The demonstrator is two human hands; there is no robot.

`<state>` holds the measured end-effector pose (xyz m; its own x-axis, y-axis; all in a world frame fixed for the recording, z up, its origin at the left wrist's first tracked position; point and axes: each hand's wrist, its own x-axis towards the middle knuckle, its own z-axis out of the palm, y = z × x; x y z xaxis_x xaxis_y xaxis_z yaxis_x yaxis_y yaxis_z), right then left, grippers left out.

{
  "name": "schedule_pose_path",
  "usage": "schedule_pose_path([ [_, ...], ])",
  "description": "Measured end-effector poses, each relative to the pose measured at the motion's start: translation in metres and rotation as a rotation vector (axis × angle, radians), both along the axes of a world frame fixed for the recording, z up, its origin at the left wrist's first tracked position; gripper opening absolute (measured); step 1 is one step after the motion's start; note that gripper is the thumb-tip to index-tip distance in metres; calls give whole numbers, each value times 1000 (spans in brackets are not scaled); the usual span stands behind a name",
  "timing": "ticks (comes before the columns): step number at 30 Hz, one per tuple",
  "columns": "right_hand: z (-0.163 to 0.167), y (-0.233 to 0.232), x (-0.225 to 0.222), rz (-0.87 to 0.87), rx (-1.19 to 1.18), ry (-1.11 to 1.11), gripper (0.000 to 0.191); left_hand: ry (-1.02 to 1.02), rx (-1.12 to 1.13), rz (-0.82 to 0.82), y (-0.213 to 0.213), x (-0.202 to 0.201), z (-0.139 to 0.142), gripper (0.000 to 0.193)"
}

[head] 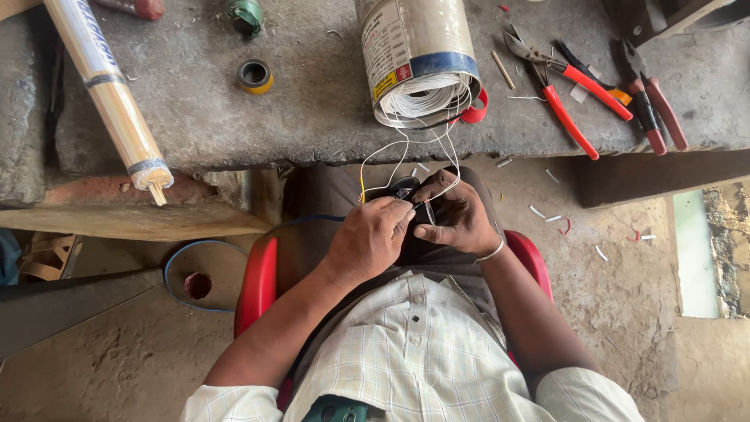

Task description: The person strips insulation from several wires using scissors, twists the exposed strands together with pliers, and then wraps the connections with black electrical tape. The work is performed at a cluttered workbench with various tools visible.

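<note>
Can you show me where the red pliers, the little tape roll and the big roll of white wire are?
red pliers [569, 109], head view, on one red handle.
tape roll [255, 76], head view, on its yellow rim.
roll of white wire [416, 47], head view, on its wrapped side.

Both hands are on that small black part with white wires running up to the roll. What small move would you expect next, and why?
Probably drawing a little more white wire down from the roll into the black part. The left hand and right hand pinch it together over the lap, and the strands run nearly taut up to the bench. Exactly how the fingers grip is hidden.
</note>
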<state>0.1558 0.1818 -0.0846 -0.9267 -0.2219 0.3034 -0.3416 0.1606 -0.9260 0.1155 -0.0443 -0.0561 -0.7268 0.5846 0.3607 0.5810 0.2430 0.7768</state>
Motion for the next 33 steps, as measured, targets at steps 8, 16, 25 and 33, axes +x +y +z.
schedule_pose_path([
  [8,9,-21,5,-220,-347,-289,58,175,11,14,4,4,-6,10],
  [16,11,-11,0,94,-184,-74,45,137,22,59,-2,1,-3,9],
  [25,21,-2,3,102,-399,-354,65,195,41,39,2,1,-8,14],
  [33,2,-17,3,-114,-359,-244,39,326,81,61,4,5,-11,16],
])
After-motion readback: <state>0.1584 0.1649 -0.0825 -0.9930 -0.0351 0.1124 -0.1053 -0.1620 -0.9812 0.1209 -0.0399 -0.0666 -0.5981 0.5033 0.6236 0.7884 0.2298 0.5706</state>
